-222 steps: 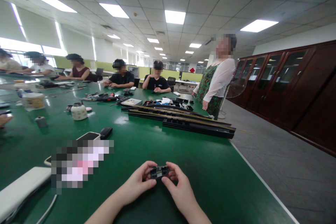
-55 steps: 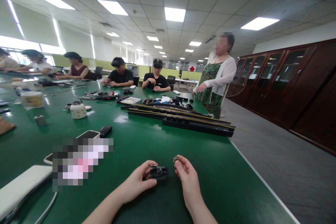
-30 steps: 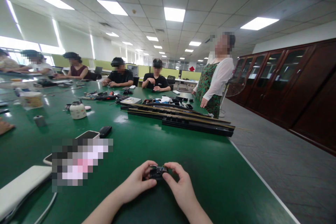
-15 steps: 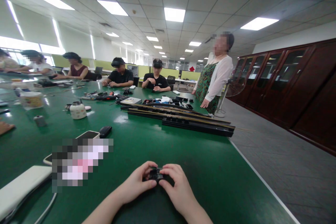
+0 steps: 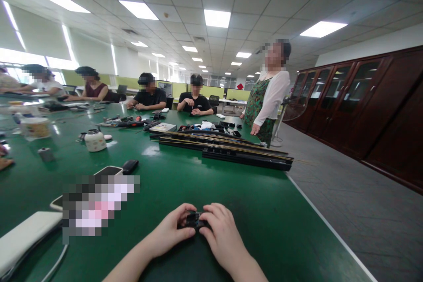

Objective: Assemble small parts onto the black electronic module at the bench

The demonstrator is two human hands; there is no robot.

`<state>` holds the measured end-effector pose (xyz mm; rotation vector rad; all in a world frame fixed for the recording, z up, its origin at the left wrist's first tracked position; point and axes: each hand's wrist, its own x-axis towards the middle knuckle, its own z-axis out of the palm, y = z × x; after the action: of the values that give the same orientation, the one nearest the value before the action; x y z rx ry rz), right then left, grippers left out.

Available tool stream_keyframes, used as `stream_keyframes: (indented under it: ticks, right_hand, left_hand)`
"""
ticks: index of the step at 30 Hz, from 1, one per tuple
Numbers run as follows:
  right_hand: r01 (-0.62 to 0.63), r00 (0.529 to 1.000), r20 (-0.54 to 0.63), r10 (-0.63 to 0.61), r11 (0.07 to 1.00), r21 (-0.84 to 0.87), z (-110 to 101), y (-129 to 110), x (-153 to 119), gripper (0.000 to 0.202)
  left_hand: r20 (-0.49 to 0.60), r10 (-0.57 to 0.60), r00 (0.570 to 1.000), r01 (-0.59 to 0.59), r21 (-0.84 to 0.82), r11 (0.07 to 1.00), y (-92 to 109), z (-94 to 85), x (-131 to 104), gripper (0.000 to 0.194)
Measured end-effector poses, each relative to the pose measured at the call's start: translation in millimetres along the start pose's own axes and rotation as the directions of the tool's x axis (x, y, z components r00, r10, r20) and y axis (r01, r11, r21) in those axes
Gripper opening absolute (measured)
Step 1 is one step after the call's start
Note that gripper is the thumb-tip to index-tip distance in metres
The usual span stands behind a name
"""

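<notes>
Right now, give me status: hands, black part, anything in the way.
Left hand, right hand: both gripping black part. Part partly hidden in grip. Rails beyond, phone to the left, both apart from hands.

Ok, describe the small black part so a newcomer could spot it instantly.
Start at the big green table and look toward the bottom centre of the view. There the left hand and right hand hold the small black part between them. Unlike the long black bars lying farther back, it is short and hand-held.
</notes>
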<state>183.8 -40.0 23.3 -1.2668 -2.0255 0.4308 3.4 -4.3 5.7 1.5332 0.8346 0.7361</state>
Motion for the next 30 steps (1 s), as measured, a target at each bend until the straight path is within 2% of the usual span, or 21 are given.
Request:
stream_keyframes:
  ticks: [7, 13, 19, 30]
  right_hand:
    - [-0.011, 1.0, -0.006, 0.012, 0.999, 0.033, 2, -2, 0, 0.025]
    - [-0.12, 0.991, -0.024, 0.128, 0.971, 0.208, 4, -2, -1, 0.046]
    - [-0.17, 0.982, -0.033, 0.187, 0.944, 0.282, 7, 3, -2, 0.04]
    - [-0.212, 0.97, -0.04, 0.238, 0.919, 0.331, 11, 5, -1, 0.04]
  left_hand:
    - [-0.002, 0.005, 1.0, -0.005, 0.009, 1.0, -3, 0.1, 0, 0.041]
    - [0.012, 0.044, 0.999, -0.043, -0.088, 0.995, -7, -3.7, 1, 0.043]
    - [0.023, 0.043, 0.999, -0.04, -0.143, 0.989, -8, -5.3, 1, 0.045]
    - [0.021, 0.042, 0.999, -0.039, -0.134, 0.99, -11, -6.2, 1, 0.048]
